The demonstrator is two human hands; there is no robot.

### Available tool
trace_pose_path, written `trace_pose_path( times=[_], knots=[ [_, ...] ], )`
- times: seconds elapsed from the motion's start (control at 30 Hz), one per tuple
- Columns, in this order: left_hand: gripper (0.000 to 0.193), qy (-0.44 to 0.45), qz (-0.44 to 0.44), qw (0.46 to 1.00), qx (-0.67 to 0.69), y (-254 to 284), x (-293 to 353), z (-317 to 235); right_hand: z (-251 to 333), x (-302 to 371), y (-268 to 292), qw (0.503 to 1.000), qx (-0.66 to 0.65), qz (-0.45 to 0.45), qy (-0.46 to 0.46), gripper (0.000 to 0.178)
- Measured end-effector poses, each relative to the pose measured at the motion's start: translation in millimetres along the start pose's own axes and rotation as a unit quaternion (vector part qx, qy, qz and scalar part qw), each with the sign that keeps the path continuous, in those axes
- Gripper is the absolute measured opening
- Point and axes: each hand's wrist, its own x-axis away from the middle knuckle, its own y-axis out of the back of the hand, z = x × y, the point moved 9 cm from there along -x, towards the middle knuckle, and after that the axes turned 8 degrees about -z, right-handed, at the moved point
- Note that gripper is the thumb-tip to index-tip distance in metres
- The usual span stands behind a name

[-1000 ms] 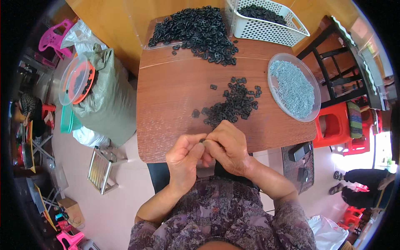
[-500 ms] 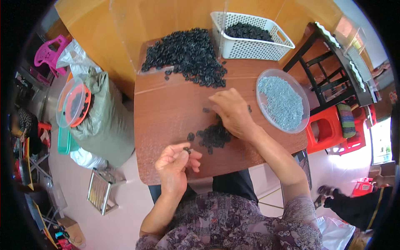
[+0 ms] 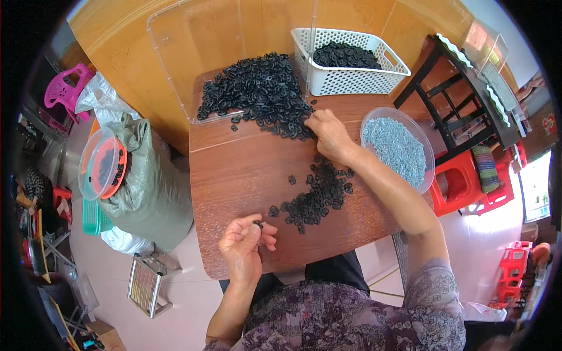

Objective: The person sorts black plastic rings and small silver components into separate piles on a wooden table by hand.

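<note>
My left hand [image 3: 244, 241] is over the table's near left part, thumb and fingers pinching a small black plastic piece [image 3: 257, 224]. My right hand [image 3: 331, 136] reaches to the right edge of a big heap of small black plastic pieces [image 3: 252, 88]. Its fingers are bent together at the heap, and what they hold, if anything, is hidden. Nearer me, below the right hand, lies a smaller loose pile of similar black pieces [image 3: 319, 196]. Right of my right forearm stands a round clear tub [image 3: 430, 158] of thin silvery metal pieces [image 3: 398, 153].
The brown table [image 3: 234, 175] has rounded corners. At its back stands a white perforated basket [image 3: 351, 82] of black pieces, near a clear plastic panel [image 3: 193, 47]. A stuffed grey-green sack [image 3: 155, 187] is on the left; red stools [image 3: 459, 184] and a black frame [image 3: 445, 99] are right.
My right hand has moved away from me, from the small pile to the big heap's edge, uncovering more of the small pile. My left hand keeps its pinch. The view has shifted slightly.
</note>
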Motion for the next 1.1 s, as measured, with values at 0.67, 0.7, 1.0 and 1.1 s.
trace_pose_path(
  times=[0.67,0.7,1.0,1.1],
  knots=[
    [0.019,-0.005,0.019,1.0,0.006,5.0,2.1,4.2,9.1,25.7,5.5,0.994,-0.052,0.065,-0.072,0.022],
    [0.019,-0.009,0.019,1.0,0.007,5.3,3.3,3.5,9.6,27.7,6.2,0.994,-0.051,0.064,-0.07,0.022],
    [0.018,-0.001,0.001,1.0,0.002,-1.3,1.6,2.1,33.5,53.4,26.5,0.87,-0.413,0.023,-0.269,0.014],
    [0.019,0.005,0.002,1.0,-0.003,-14.8,9.6,-1.4,64.0,75.8,38.0,0.795,-0.523,0.025,-0.307,0.013]
  ],
)
